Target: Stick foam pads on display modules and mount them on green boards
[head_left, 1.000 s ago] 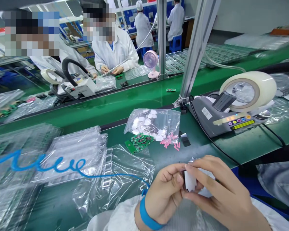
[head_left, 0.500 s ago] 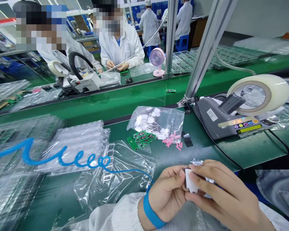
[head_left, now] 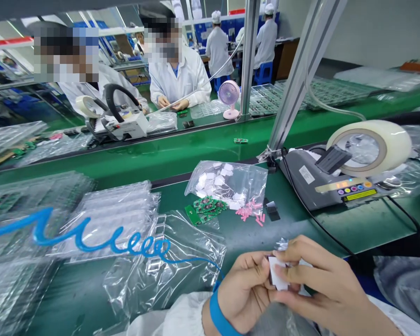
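Green table (head_left: pixel 243 237), tape machine (head_left: pixel 331 187) over at 3 o'clock. White piece (head_left: pixel 277 281) is around 5 o'clock, pinched in the fingers of the left hand (head_left: pixel 243 290) and right hand (head_left: pixel 325 281). Looks light and thin, probably creases easily, so I'd hold the edges.

I see left hand (head_left: pixel 247 284) and right hand (head_left: pixel 322 275) at clock centre, small part (head_left: pixel 277 274) between; 12 is across the bench (head_left: pixel 241 235). Tape dispenser (head_left: pixel 301 189) at 1, tape roll (head_left: pixel 396 144) on it. Plastic bag (head_left: pixel 256 178) at 11, pieces (head_left: pixel 212 178) inside; circuit boards (head_left: pixel 206 208) off its near left edge, bits (head_left: pixel 245 212) at its near right. Plastic film (head_left: pixel 192 242) at 10, tray stack (head_left: pixel 108 210) farther out. Lone board (head_left: pixel 241 140) near 12 on centre strip (head_left: pixel 196 154), fan (head_left: pixel 228 92) beyond.
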Tool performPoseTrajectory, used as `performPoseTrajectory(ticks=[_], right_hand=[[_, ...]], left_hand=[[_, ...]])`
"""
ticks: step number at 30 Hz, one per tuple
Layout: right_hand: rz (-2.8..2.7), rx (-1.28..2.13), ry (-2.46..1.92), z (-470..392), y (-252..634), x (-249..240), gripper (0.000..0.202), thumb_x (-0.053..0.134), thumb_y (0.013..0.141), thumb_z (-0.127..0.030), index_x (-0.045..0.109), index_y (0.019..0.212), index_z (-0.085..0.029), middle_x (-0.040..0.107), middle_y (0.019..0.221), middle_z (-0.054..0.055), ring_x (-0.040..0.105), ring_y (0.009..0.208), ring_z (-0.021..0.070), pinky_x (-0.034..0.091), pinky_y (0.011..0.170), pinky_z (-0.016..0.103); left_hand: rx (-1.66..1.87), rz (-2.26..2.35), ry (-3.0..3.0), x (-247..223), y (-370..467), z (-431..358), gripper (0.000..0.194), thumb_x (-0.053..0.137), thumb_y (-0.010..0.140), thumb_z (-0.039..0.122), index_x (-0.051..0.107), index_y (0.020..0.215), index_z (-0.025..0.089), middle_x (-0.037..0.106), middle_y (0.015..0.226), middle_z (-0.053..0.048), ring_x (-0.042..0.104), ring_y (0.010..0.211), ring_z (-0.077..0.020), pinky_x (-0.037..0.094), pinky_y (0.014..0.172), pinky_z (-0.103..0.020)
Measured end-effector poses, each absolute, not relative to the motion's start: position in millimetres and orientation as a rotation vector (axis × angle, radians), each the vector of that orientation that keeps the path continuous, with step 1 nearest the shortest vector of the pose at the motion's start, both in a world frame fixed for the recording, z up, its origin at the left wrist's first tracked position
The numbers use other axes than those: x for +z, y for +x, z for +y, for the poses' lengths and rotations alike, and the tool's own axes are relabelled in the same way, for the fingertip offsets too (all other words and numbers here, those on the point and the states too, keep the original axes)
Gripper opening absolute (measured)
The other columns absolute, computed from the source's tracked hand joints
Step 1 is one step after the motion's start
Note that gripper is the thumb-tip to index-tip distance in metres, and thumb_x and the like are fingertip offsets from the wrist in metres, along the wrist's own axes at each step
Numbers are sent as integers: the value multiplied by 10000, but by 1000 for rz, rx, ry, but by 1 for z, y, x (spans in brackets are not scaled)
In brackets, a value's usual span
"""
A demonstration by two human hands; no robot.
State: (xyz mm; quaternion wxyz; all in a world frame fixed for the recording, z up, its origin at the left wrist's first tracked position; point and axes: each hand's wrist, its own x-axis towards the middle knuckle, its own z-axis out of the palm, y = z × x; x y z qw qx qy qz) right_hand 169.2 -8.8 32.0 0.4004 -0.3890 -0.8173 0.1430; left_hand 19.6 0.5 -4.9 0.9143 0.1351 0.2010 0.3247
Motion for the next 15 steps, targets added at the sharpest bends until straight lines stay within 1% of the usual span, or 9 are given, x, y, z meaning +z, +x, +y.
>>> performPoseTrajectory(ticks=[3, 9, 15], right_hand=[[-2044, 443, -944, -8, 173, 24, 46, 609, 804, -201, 579, 817, -167, 602, 749, 44, 489, 554, 108, 453, 486, 259], [-2078, 485, -926, -9, 177, 20, 118, 623, 771, -125, 562, 867, -153, 569, 763, 44, 495, 655, 137, 476, 583, 310], [-2068, 394, -924, -9, 172, 22, 148, 578, 762, -51, 551, 877, -141, 581, 805, 72, 490, 695, 148, 477, 572, 302]], left_hand=[[659, 449, 337, -5, 19, 2, 292, 640, 750, 298, 665, 872, 34, 644, 702, -98, 623, 646, -121, 476, 601, -190], [672, 497, 401, -1, 17, 5, 289, 669, 729, 269, 667, 939, 71, 642, 708, -73, 611, 624, -107, 471, 559, -177], [730, 529, 376, 0, 15, 4, 259, 672, 731, 238, 666, 936, 79, 662, 802, -87, 614, 674, -100, 476, 623, -185]])
